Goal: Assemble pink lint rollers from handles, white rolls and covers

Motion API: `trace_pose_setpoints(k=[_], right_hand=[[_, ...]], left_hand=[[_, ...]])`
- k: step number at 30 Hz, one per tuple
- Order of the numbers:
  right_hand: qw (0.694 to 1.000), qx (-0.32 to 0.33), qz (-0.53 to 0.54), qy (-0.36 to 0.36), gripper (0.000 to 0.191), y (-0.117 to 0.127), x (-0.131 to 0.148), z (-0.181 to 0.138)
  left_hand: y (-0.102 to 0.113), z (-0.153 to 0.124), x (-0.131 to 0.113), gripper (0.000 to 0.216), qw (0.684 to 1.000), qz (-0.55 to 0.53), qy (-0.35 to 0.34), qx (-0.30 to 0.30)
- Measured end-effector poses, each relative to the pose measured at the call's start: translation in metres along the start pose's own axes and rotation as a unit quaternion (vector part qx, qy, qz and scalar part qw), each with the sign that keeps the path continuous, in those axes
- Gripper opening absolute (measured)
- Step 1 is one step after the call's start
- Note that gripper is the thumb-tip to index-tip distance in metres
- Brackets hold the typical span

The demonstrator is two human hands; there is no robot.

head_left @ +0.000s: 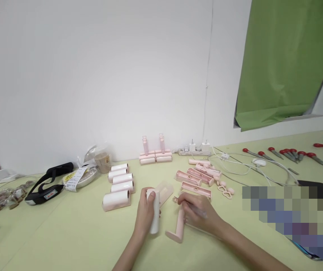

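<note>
My left hand (146,210) is closed around a white lint roller refill (156,216), held upright with the thumb along its upper end. A pale pink, see-through case (165,192) lies just behind it. My right hand (198,210) is closed in a pinch on a slim pink part (175,199), mostly hidden by the fingers. Beneath that hand is a pink L-shaped roller frame (179,226); whether the hand touches it I cannot tell. Several pink roller covers (197,190) lie beyond my right hand. More white refills (116,199) stand in a row left of my left hand.
Two assembled pink lint rollers (147,160) stand against the wall beside a power strip (194,152). White cables (243,163) and red-ended tools (287,152) are at the right. Heart-shaped pink pieces (225,192), a black strap (47,188) and a plastic cup (102,162) are also on the table.
</note>
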State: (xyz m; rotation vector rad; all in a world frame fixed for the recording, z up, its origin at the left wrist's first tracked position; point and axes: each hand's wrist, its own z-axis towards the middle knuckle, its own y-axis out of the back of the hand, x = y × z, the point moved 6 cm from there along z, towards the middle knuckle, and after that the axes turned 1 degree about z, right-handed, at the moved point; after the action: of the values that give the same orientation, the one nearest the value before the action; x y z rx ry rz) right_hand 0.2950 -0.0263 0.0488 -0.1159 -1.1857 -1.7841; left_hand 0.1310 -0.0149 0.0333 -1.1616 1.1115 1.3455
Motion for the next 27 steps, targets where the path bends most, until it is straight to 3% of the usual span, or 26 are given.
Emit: trace_pose_setpoints(k=[3, 5, 11, 27], right_hand=[[0.981, 0.036, 0.187, -0.046, 0.02, 0.002, 0.007, 0.002], [0.97, 0.072, 0.231, -0.024, 0.023, -0.001, 0.016, 0.002], [0.983, 0.078, 0.146, 0.079, 0.022, -0.004, 0.027, 0.0], [0.988, 0.091, 0.101, 0.078, 0.024, -0.001, 0.031, 0.003]], left_hand=[[0.005, 0.001, -0.004, 0.028, 0.998, 0.058, -0.017, 0.009], [0.005, 0.002, -0.004, 0.027, 0.996, 0.083, -0.022, 0.024], [-0.002, 0.0, -0.004, 0.029, 0.99, 0.11, -0.036, 0.077], [-0.005, 0.002, 0.008, 0.029, 0.991, 0.096, 0.028, 0.087]])
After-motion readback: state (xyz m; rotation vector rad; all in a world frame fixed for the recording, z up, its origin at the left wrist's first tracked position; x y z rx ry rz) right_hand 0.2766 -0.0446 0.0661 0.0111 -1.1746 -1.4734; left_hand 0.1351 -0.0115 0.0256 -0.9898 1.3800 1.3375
